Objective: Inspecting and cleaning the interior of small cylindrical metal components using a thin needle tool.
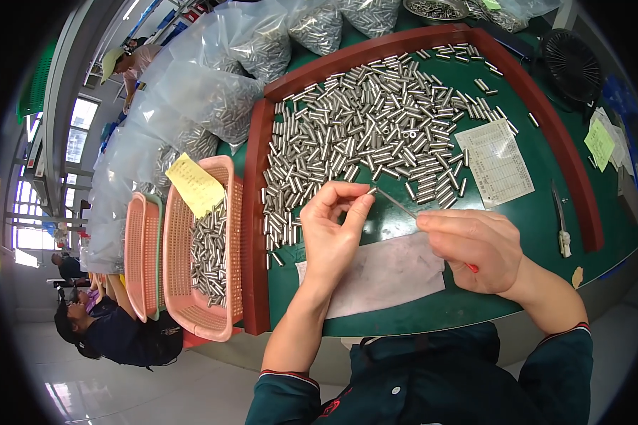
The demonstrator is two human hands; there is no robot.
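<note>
Between thumb and index finger, my left hand (338, 223) pinches a small metal tube (372, 190). My right hand (475, 248) grips a slim metal rod tool (397, 203), whose red end (472, 268) pokes out below the palm. The rod's tip meets the tube's end; whether it goes inside is too small to tell. Under both hands lies a smudged pale cloth (386, 275) on the green tabletop. A wide heap of similar shiny metal tubes (365, 113) spreads just beyond my hands.
A dark red wooden frame (260, 212) borders the heap. Left of it stand a pink basket (174, 283) of metal pieces and filled plastic bags (227, 106). A printed sheet (495, 163), a pointed tool (561, 219) and a black fan (568, 67) are at right. Other people sit leftward.
</note>
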